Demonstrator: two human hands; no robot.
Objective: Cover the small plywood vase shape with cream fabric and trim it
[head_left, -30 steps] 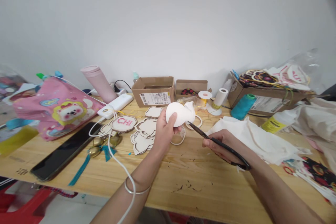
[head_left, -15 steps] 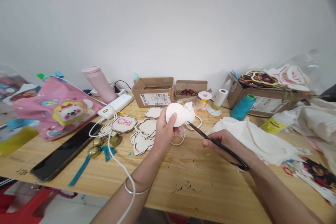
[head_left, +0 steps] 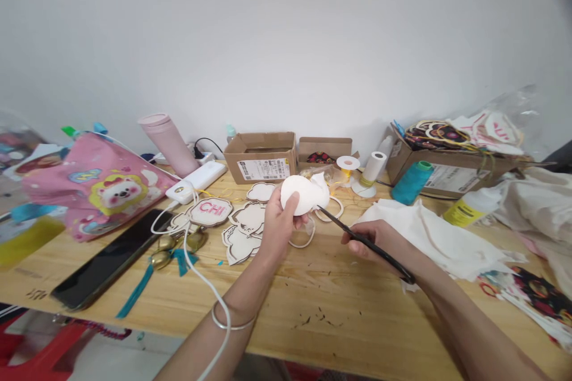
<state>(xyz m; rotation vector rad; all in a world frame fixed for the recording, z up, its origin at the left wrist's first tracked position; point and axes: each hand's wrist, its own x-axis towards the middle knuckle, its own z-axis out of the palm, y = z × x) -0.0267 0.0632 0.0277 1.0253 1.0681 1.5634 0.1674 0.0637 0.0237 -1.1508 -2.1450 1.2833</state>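
Note:
My left hand (head_left: 281, 217) pinches a white fabric-covered piece (head_left: 304, 195), rounded at the left, with loose cloth sticking up at its right end. In my right hand (head_left: 379, 243) is a pair of black scissors (head_left: 342, 225), fingers wrapped about the handles. The blade tips point up and left and reach the lower right edge of the white piece; whether they touch the cloth I cannot tell. Under and beside my left hand lie several pale cloud-shaped cutouts (head_left: 243, 244). A white cord loop (head_left: 306, 238) shows just below the white piece.
Crumpled white cloth (head_left: 424, 232), a teal thread cone (head_left: 412, 183) and a glue bottle (head_left: 471, 207) are on the right. Cardboard boxes (head_left: 261, 158) stand along the wall. A phone (head_left: 107, 259), white power bank (head_left: 196, 181), its cable and a pink bag (head_left: 102, 184) occupy the left.
The scissors' handles have come closer together as my right hand closes. The white piece has shifted very slightly left, still in my left hand.

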